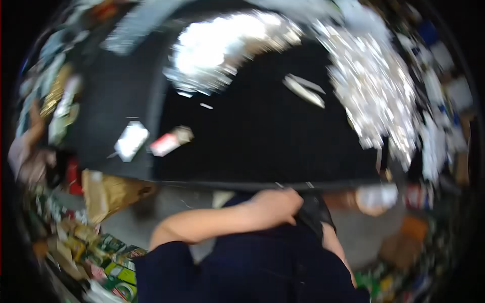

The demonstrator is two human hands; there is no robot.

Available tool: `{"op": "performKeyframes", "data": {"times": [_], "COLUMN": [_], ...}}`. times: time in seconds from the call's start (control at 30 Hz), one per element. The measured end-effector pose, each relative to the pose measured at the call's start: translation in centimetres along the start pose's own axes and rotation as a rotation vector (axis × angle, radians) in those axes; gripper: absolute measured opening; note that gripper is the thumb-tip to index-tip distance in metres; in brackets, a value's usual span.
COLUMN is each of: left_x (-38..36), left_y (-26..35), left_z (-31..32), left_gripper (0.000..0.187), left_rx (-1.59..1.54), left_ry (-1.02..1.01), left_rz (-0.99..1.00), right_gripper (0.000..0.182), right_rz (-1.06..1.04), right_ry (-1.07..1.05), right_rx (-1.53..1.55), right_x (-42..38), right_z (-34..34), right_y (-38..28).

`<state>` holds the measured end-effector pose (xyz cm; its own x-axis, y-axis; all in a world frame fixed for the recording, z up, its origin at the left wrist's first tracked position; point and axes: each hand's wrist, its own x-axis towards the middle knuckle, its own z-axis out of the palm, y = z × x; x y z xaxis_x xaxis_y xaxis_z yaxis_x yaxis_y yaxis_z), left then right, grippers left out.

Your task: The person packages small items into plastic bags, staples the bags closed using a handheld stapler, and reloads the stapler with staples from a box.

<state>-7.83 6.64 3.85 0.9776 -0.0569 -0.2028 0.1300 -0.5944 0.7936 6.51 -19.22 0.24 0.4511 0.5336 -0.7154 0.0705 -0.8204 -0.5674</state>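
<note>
Floor [361, 240] shows grey about the wearer, with packs [121, 272] heaped at 8 o'clock from the left hand [275, 206] and another person [35, 161] well off at 9. Black table [252, 141] spans the far side, its near edge just beyond the hands. Two silvery heaps [374, 91] lie on it, one at 11 o'clock, the other between 1 and 2. Right forearm [337, 247] runs in from the 5 o'clock side of a black glove-like cover [312, 214], which hides the right hand, so I cannot tell that grip. The cover lies at 3 o'clock from the left grip, its long axis running roughly 11 to 5; left fingers are curled in at its edge, though blur hides whether they pinch it. Smallest, on the table: a slender pale tool [303, 92] between 12 and 1, a red-and-white item [166, 144] at 10, a white sliver [206, 106] at 11
</note>
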Motion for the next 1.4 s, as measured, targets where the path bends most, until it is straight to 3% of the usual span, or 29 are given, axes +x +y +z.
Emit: {"op": "performKeyframes", "data": {"times": [0.03, 0.13, 0.27, 0.37, 0.4, 0.47, 0.5, 0.57, 0.63, 0.73, 0.83, 1.0, 1.1, 1.13, 1.23, 1.4], "left_x": [-0.9, -2.9, -3.7, -3.7, -3.5, -3.3, -3.3, -2.9, -2.5, -2.6, -2.2, 0.2, 1.0, 1.2, 1.8, 1.9], "left_y": [0.4, -0.6, -0.6, -0.9, -0.8, -0.5, -0.3, -0.1, 0.2, 0.1, 0.3, 1.1, 1.3, 1.3, 1.7, 1.4], "left_z": [-0.2, 0.6, 1.0, 1.2, 1.2, 1.2, 1.3, 1.7, 2.1, 2.0, 2.0, 2.4, 2.5, 2.6, 2.6, 2.4], "left_gripper": [0.051, 0.052, 0.046, 0.044, 0.044, 0.042, 0.041, 0.038, 0.031, 0.028, 0.027, 0.025, 0.023, 0.021, 0.018, 0.016], "left_rx": [0.007, 0.016, -0.02, -0.022, -0.017, -0.058, -0.078, -0.075, -0.077, -0.031, 0.019, 0.102, 0.141, 0.155, 0.178, 0.179], "left_ry": [0.015, 0.133, 0.221, 0.283, 0.281, 0.281, 0.279, 0.312, 0.379, 0.325, 0.312, 0.323, 0.276, 0.247, 0.189, 0.168], "left_rz": [0.0, -0.052, -0.091, -0.04, -0.035, -0.031, -0.03, -0.03, -0.034, 0.004, 0.076, 0.206, 0.24, 0.254, 0.297, 0.273], "right_gripper": [0.035, 0.035, 0.043, 0.02, 0.02, 0.015, 0.015, 0.016, 0.016, 0.015, 0.014, 0.015, 0.018, 0.018, 0.026, 0.03], "right_rz": [-0.051, -0.417, -0.458, -0.239, -0.24, -0.583, -0.581, -0.553, -0.562, -0.575, -0.532, -0.555, -0.743, -0.734, -0.259, -0.092], "right_ry": [-0.162, -0.028, -0.112, 0.071, 0.076, 0.213, 0.217, 0.053, 0.025, -0.031, -0.115, 0.017, 0.243, 0.269, 0.22, 0.172], "right_rx": [-0.425, -0.292, -0.289, -0.082, -0.078, -0.239, -0.235, -0.223, -0.259, -0.331, -0.138, 0.042, -0.042, -0.035, 0.02, -0.09], "right_x": [-1.1, -4.5, -6.5, -5.2, -4.1, -1.7, -1.1, 0.0, 0.7, 1.3, 1.9, 1.1, 0.0, -0.7, -4.0, -8.5], "right_z": [-2.0, -2.1, -4.7, -5.4, -5.2, -3.8, -3.3, -2.2, -1.1, -0.4, -1.1, -2.7, -3.6, -4.2, -6.6, -7.7], "right_y": [0.5, -4.9, -7.2, -8.3, -8.5, -9.1, -9.6, -10.4, -10.5, -9.9, -9.6, -8.1, -6.1, -5.3, -2.1, 3.1]}}
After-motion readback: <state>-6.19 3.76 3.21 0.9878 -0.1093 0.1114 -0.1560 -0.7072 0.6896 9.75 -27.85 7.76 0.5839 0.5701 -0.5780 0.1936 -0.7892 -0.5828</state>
